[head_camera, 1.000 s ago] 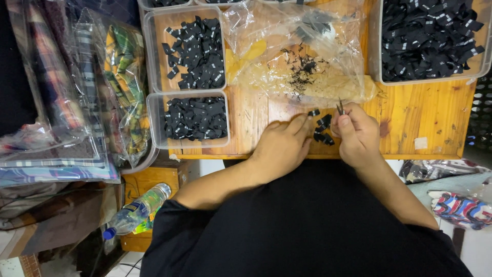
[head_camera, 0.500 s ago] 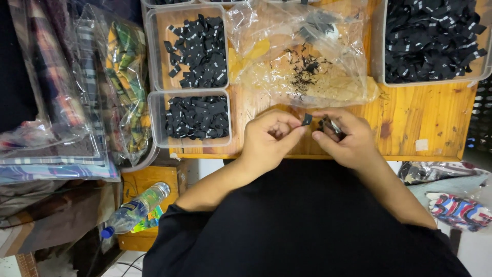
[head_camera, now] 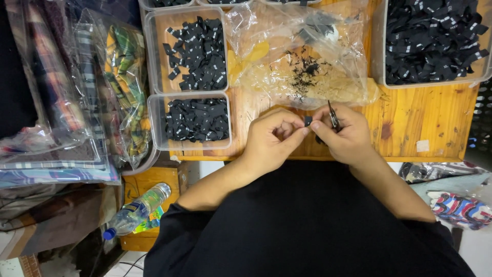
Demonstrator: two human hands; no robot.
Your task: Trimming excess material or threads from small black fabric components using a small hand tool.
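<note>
Both hands meet at the near edge of the wooden tabletop [head_camera: 430,123], just above the person's black-clad lap. Left hand [head_camera: 271,141] is curled, with thumb and forefinger pinching a small black fabric label [head_camera: 308,121] at its left side. Right hand [head_camera: 348,136] grips the same label from the right with thumb and forefinger, while a slim dark tool [head_camera: 333,115], apparently small snips or tweezers, rises from between its fingers; the view is too small to tell which. The label is thus held in the air between the two hands, touching both and clear of the wood. The step in hand appears to be trimming or cleaning one label: the piece is presented and tensioned, and the tool is not yet applied to it. The next move calls for steady tension from the left pinch and a shift of the right-hand grip so that the tool tip reaches the label edge. Just beyond the hands lies a crumpled clear plastic bag [head_camera: 302,56] strewn with short black thread scraps. To the left stand two clear plastic tubs [head_camera: 154,110] filled with similar black labels, and a larger clear bin [head_camera: 382,61] of them sits at the far right. Bagged plaid cloth [head_camera: 123,77] lies off the left edge, and a plastic bottle [head_camera: 136,210] lies below it.
</note>
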